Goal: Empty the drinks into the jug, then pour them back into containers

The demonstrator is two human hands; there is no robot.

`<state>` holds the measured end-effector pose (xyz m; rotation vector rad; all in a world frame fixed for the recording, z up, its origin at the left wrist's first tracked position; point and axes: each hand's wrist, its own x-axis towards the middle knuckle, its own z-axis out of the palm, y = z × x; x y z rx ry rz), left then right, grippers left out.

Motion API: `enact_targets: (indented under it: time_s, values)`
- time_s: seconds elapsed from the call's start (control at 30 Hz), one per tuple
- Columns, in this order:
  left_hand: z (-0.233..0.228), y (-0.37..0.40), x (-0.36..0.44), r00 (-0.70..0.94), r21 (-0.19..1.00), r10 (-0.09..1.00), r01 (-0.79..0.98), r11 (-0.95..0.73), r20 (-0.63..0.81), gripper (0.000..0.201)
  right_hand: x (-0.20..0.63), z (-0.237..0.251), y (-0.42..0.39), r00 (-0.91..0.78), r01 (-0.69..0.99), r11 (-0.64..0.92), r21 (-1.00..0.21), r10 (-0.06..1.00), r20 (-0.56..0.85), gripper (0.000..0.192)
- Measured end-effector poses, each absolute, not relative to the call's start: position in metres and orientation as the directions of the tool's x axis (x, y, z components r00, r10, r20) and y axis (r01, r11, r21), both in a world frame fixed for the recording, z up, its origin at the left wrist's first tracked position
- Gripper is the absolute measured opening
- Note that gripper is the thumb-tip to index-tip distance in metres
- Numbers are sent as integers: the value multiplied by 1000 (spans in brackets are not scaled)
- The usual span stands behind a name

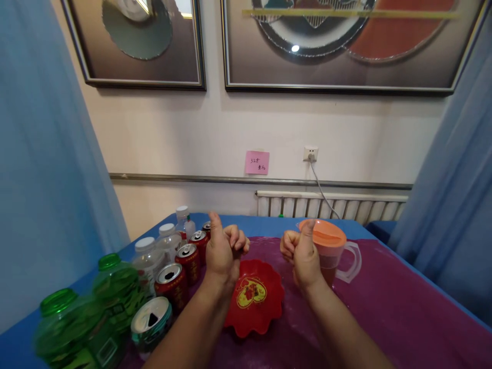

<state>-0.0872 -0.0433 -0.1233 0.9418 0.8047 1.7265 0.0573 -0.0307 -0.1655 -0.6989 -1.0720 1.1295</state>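
Red scalloped dish (255,302): on the purple-covered surface (395,297), left edge partly hidden by the left forearm (196,320).
Left hand (226,251): fingers clenched, thumb up, above the dish's far left side.
Right hand (303,253): fingers clenched, thumb up, blocking part of the pitcher; contact unclear.
Orange-lidded pitcher (331,243): right of dish, handle rightward.
Cans (171,284): row left of dish, mostly red, nearest teal.
Capped bottles (117,289): outer left row, two green-capped, three white-capped.

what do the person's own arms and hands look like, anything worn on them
The left hand and right hand are ungloved, with no ring showing. The left forearm and right forearm are bare: no sleeve, watch or bracelet in view.
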Motion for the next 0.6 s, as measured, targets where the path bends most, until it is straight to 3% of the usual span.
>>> enact_targets:
  time_s: [0.6]
  values:
    - [-121,-48,-80,-172,878,958,-388,-279,229,79,51,-161,-36,30,-337,341,-878,935,352,79]
